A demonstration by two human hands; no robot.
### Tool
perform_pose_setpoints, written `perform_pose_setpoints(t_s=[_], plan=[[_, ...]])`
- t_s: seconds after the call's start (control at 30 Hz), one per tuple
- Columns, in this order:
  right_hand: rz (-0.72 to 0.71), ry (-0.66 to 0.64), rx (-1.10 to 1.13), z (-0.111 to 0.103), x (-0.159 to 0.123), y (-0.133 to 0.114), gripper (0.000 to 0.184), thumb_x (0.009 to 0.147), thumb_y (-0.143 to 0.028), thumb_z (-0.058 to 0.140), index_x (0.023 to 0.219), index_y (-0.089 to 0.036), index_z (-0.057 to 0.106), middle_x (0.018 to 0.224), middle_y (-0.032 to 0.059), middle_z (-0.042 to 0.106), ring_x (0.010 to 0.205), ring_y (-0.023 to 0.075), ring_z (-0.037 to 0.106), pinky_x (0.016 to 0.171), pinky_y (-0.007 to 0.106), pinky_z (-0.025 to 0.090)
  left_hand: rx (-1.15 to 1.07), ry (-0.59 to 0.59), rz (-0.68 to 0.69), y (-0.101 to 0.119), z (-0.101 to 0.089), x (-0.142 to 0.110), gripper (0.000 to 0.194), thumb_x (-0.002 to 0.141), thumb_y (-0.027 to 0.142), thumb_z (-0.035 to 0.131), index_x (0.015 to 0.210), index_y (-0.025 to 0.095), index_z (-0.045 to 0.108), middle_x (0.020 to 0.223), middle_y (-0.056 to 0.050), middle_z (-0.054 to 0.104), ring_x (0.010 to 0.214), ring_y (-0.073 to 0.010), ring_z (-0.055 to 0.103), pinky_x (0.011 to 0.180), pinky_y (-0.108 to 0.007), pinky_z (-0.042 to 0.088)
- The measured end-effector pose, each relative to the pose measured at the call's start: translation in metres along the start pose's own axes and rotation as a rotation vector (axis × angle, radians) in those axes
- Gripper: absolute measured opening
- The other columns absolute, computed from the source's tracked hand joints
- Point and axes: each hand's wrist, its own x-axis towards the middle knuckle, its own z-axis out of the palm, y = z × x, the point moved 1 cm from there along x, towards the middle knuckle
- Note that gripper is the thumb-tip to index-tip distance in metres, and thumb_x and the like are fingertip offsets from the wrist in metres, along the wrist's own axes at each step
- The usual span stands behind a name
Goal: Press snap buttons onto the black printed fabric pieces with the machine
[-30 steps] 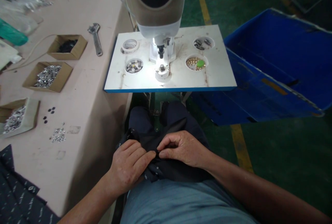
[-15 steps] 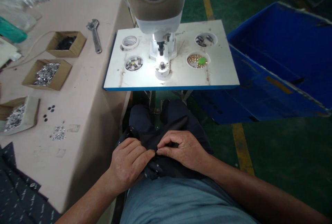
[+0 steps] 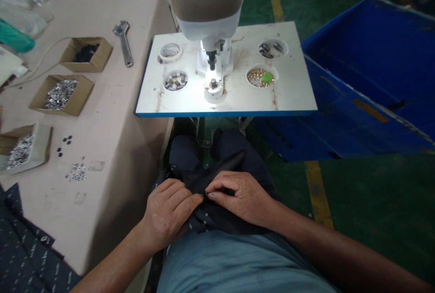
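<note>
Across my lap lies a dark patterned fabric piece, bunched up between my hands. My left hand is closed on the cloth, thumb pointing right. Opposite it, my right hand pinches at the same spot, thumb and forefinger together on a tiny shiny dark part, too small to name. The fingertips of both hands nearly touch. Beyond my knees stands a press machine with a lit die over its white table.
Left, a workbench carries an adjustable wrench, boxes of metal snap parts, a box of dark parts, loose parts and more patterned fabric. A big blue bin stands at right. Gold parts fill one table recess.
The view has shifted slightly, so the machine sits a little higher. Both hands keep almost the same place and grip on the cloth.
</note>
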Motion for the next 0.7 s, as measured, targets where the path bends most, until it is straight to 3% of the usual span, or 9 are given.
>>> perform_pose_setpoints(t_s=[0.37, 0.7], plan=[[-0.148, -0.047, -0.074, -0.001, -0.002, 0.002, 0.01, 0.092, -0.015, 0.065, 0.097, -0.016, 0.074, 0.091, 0.0033, 0.075, 0.082, 0.0123, 0.068, 0.077, 0.022, 0.051, -0.029, -0.009, -0.02, -0.001, 0.005, -0.003, 0.021, 0.094, 0.019, 0.046, 0.102, 0.012, 0.064, 0.079, -0.008, 0.069, 0.074, -0.0217, 0.062, 0.072, -0.038, 0.048], [-0.067, -0.156, -0.007, -0.011, -0.002, -0.004, 0.019, 0.091, -0.015, 0.059, 0.104, -0.013, 0.073, 0.095, 0.0054, 0.072, 0.086, 0.0134, 0.067, 0.08, 0.024, 0.05, -0.095, -0.055, -0.116, 0.0, 0.008, -0.006, 0.019, 0.086, 0.012, 0.053, 0.103, 0.013, 0.062, 0.081, -0.008, 0.068, 0.074, -0.0209, 0.058, 0.069, -0.036, 0.043]])
